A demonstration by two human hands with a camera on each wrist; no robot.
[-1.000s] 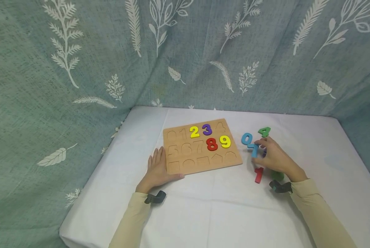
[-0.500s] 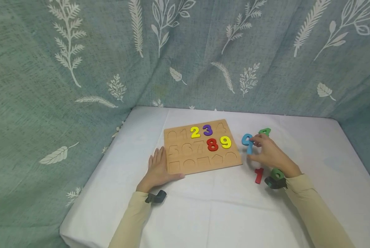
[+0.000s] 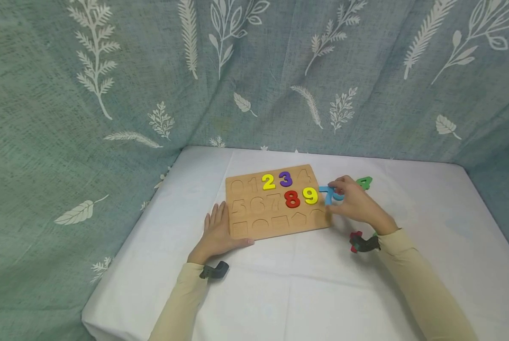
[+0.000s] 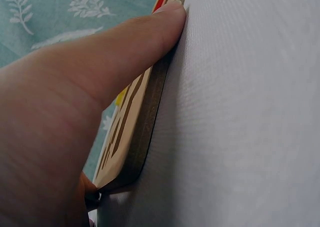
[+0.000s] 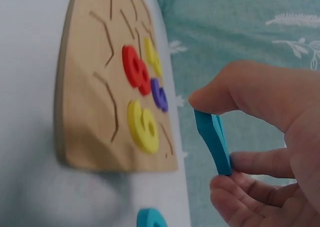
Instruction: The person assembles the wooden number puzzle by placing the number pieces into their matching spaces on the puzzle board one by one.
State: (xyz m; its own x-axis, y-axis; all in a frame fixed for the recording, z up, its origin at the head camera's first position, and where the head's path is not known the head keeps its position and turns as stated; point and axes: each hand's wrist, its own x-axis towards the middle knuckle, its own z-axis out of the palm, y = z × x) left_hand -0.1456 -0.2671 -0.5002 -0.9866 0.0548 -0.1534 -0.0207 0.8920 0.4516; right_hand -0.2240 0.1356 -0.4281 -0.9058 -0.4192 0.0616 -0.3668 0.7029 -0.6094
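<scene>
My left hand [image 3: 215, 237] rests at the lower left corner of a wooden number puzzle board [image 3: 254, 232], fingers straight along its left side and thumb on the front edge. In the left wrist view the thumb [image 4: 145, 37] lies over the board's edge. My right hand [image 3: 357, 201] pinches a blue number 7 [image 3: 329, 199] between thumb and fingers, raised at the board's right edge. Yellow 2 [image 3: 268, 182], purple 3 [image 3: 286, 179], red 8 [image 3: 292, 199] and yellow 9 [image 3: 310, 195] sit on the board; other outlines are bare.
A blue 0 [image 5: 151, 219] lies right of the board, partly hidden by the right hand in the head view. Behind that hand is a green 4 [image 3: 367, 182]. A red 1 [image 3: 354, 249] shows partly under the right wrist camera [image 3: 365, 243]. Patterned curtains [image 3: 254, 76] border the white-covered table [image 3: 254, 293].
My right hand has carried the blue 7 leftward, from among the loose numbers, past the blue 0, to the board's right edge. My left hand has stayed in place.
</scene>
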